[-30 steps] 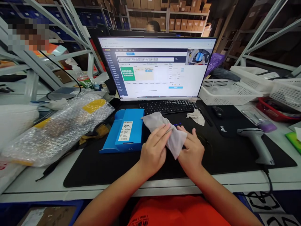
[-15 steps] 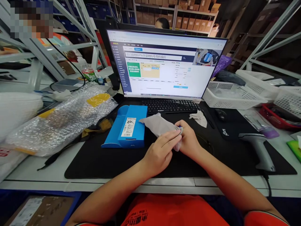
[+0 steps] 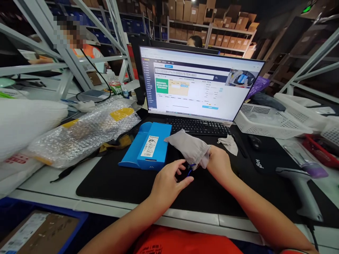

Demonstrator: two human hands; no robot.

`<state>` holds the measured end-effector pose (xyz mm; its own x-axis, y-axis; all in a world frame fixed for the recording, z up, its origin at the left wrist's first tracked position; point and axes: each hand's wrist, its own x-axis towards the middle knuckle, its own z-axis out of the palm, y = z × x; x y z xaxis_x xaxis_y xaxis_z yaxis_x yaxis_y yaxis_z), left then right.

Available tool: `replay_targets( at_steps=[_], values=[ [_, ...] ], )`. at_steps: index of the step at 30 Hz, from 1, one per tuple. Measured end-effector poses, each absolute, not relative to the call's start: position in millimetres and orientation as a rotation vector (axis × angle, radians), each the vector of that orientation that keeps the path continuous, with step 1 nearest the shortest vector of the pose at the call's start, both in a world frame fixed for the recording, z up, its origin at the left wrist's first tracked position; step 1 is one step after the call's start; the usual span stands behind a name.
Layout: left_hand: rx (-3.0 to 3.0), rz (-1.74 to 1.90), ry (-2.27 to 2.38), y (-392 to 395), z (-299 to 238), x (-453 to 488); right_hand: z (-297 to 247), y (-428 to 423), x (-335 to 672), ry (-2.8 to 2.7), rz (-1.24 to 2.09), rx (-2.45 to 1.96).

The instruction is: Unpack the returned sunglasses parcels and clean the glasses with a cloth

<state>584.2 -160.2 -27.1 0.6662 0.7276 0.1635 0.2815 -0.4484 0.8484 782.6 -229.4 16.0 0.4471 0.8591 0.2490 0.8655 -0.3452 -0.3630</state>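
My right hand [image 3: 219,160] grips the mouth end of a light grey cloth drawstring pouch [image 3: 188,146], its fingertips partly hidden by the fabric. The pouch bulges a little; what lies inside is hidden. A blue cord [image 3: 190,172] hangs from the pouch's near edge. Just left of this cord, my left hand [image 3: 171,180] has its thumb and fingers parted, with nothing visibly held. Left of the pouch lies a blue cardboard box [image 3: 161,151], its flap side folded out and a white label [image 3: 150,146] on its face.
A monitor [image 3: 196,88] and keyboard [image 3: 196,125] stand behind the hands. Bubble-wrapped goods [image 3: 84,134] lie at left. At right are a crumpled grey cloth [image 3: 229,144], a mouse [image 3: 254,142], a barcode scanner [image 3: 304,190] and white baskets [image 3: 270,127]. People are beyond the desk.
My left hand has come off the pouch and opened, moving left and down. The blue cord now shows below the pouch. My right hand keeps its hold. The camera view has shifted.
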Motion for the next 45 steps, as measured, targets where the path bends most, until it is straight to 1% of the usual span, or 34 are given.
replay_targets(
  at_steps=[3, 7, 13, 17, 19, 22, 24, 25, 29, 32, 35, 37, 40, 42, 45],
  values=[
    [2.108, 0.566, 0.848, -161.9, -22.2, 587.5, 21.2, -225.7, 782.0, -1.418, -0.035, -2.294],
    [2.083, 0.534, 0.911, -160.6, -14.2, 593.0, 24.2, -223.1, 784.4, -1.383, 0.014, -2.344],
    [2.172, 0.623, 0.927, -161.6, -12.4, 597.5, 22.1, -223.2, 786.7, -1.348, 0.130, -2.388],
    [2.232, 0.710, 0.785, -162.8, -20.3, 596.7, 27.5, -221.8, 789.5, -1.424, 0.201, -2.338],
    [2.202, 0.791, 0.705, -159.7, -24.1, 592.7, 34.9, -224.3, 800.2, -1.555, 0.333, -2.225],
    [2.121, 0.891, 0.656, -149.7, -25.6, 579.5, 46.9, -233.9, 835.4, -1.776, 0.780, -1.860],
    [2.070, 0.938, 0.693, -142.7, -23.0, 567.4, 50.4, -241.7, 866.2, -1.760, 1.030, -1.627],
    [2.057, 0.964, 0.726, -140.1, -20.6, 561.3, 50.0, -245.0, 880.8, -1.674, 1.084, -1.546],
    [2.135, 1.043, 0.793, -141.7, -9.4, 542.3, 40.4, -248.8, 917.3, -1.024, 0.993, -1.309],
    [2.272, 1.002, 0.619, -150.9, -6.1, 535.5, 35.9, -244.0, 922.4, -0.721, 1.010, -1.258],
    [2.347, 0.926, 0.465, -154.3, -8.0, 532.9, 33.7, -237.8, 922.5, -0.586, 1.069, -1.239],
    [2.396, 0.834, 0.447, -150.5, -8.1, 534.5, 30.3, -233.5, 922.9, -0.532, 1.080, -1.227],
    [2.547, 0.742, 0.594, -139.1, -2.2, 545.4, 24.4, -228.3, 921.6, -0.495, 1.072, -1.210],
    [2.636, 0.768, 0.720, -130.3, 4.6, 558.7, 22.7, -227.3, 918.5, -0.493, 1.070, -1.203],
    [2.647, 0.794, 0.788, -117.2, 13.4, 583.0, 23.9, -231.3, 912.0, -0.519, 1.078, -1.213]
  ],
)
